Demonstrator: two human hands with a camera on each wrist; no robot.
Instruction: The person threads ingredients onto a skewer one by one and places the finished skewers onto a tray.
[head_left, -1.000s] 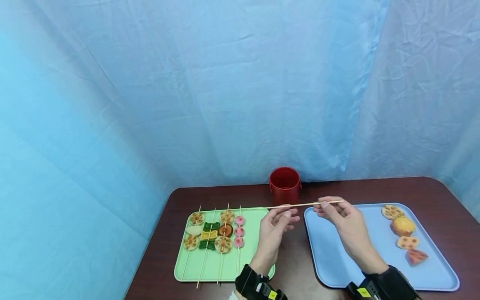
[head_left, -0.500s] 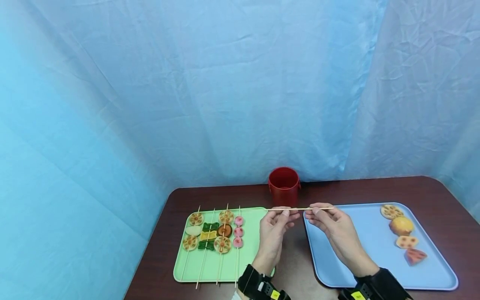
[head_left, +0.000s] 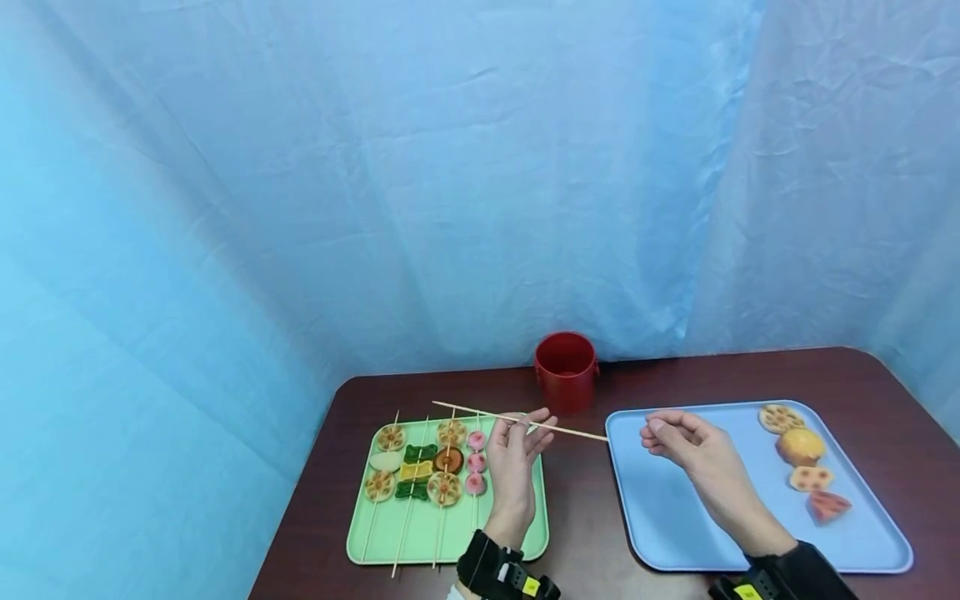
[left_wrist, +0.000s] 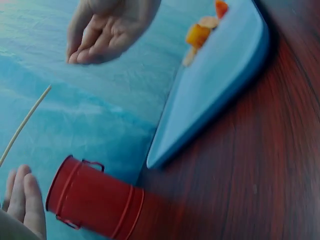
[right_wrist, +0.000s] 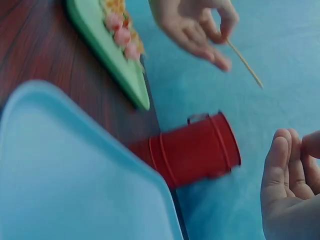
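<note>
My left hand (head_left: 513,475) pinches a thin bamboo skewer (head_left: 577,432) between thumb and fingers, above the right part of the green tray (head_left: 517,546). No food is on this stick, which slopes down to the right. My right hand (head_left: 708,467) is apart from it, over the left half of the blue tray (head_left: 675,533). Its thumb is near relaxed fingertips, and I see nothing between them. In the right wrist view the left hand (right_wrist: 192,25) has the stick (right_wrist: 245,62) poking out past its fingers.
Several loaded skewers lie on the green tray, including pink rings (head_left: 476,462), lotus slices (head_left: 444,489) and a mushroom slice (head_left: 448,460). A red bucket (head_left: 566,383) stands behind. Lotus slices (head_left: 782,418), a yellow piece (head_left: 801,447) and a reddish wedge (head_left: 828,506) line the blue tray's right side.
Both hands held the skewer before. My right hand has let go and moved right; my left hand has moved left with the skewer, which now tilts down to the right.
</note>
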